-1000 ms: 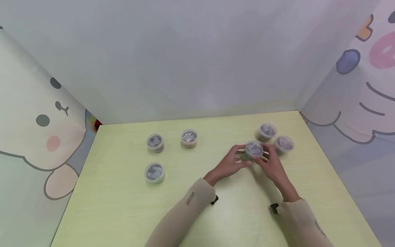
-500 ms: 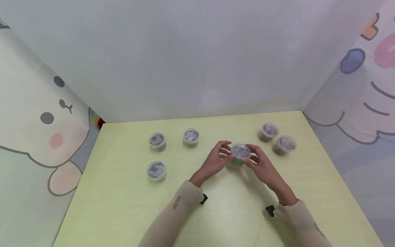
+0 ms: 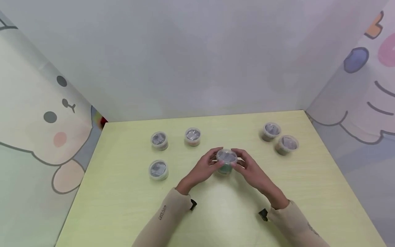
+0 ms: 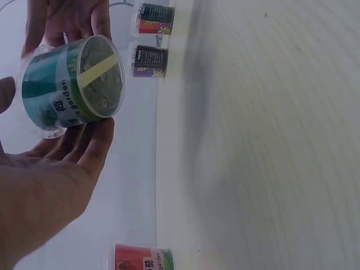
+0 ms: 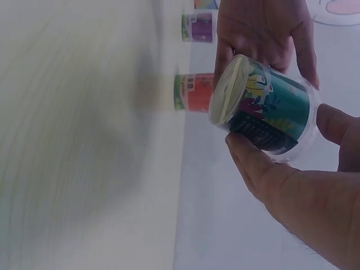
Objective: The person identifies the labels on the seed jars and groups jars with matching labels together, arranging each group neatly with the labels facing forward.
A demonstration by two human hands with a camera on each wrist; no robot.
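Between both hands is a clear plastic tub with a teal label (image 3: 226, 167) and a lid. My left hand (image 3: 202, 168) grips it from the left side, thumb near the rim. From the opposite side my right hand (image 3: 251, 170) holds the same tub. In the left wrist view the tub (image 4: 56, 87) is raised off the table, and a strip of yellow tape crosses its base. The right wrist view shows the back of its label (image 5: 270, 109), with printed plants and a dark text panel.
On the pale yellow table (image 3: 123, 206), similar lidded tubs stand at the left: a back-left tub (image 3: 159, 141), a back-middle tub (image 3: 192, 136) and a front-left tub (image 3: 158, 170). Two more, a rear tub (image 3: 271, 131) and a nearer tub (image 3: 286, 144), stand at the right. A white wall (image 3: 197, 68) rises behind.
Both hands have carried the teal-labelled tub leftward and nearer the person, away from the two tubs at the right. The view has shifted slightly; the other tubs stay put.
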